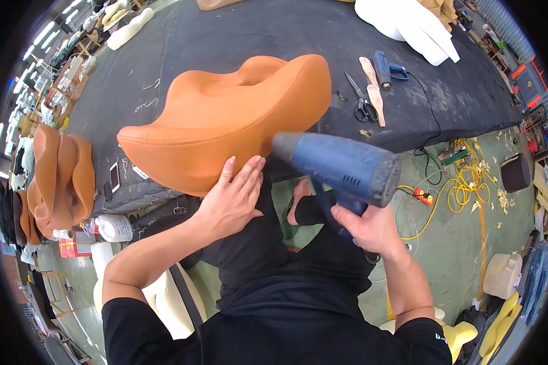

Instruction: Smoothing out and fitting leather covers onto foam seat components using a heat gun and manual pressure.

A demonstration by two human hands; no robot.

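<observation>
An orange leather-covered seat cushion (225, 115) with a stitched seam rests at the near edge of the dark table. My left hand (231, 198) lies flat against its near side, fingers stretched out and pointing up to the right. In my right hand (368, 228) is a blue heat gun (341, 167), gripped by its handle. The gun's dark nozzle points left at the cushion's near side, close to the fingertips of my left hand. Whether nozzle and leather touch, I cannot tell.
Black scissors (362, 100), a wooden stick (373, 91) and a second blue heat gun (383, 70) lie on the table's right part. A phone (114, 176) is at its left edge. Brown covered cushions (61, 176) stand left. Yellow cable (469, 179) coils on the floor.
</observation>
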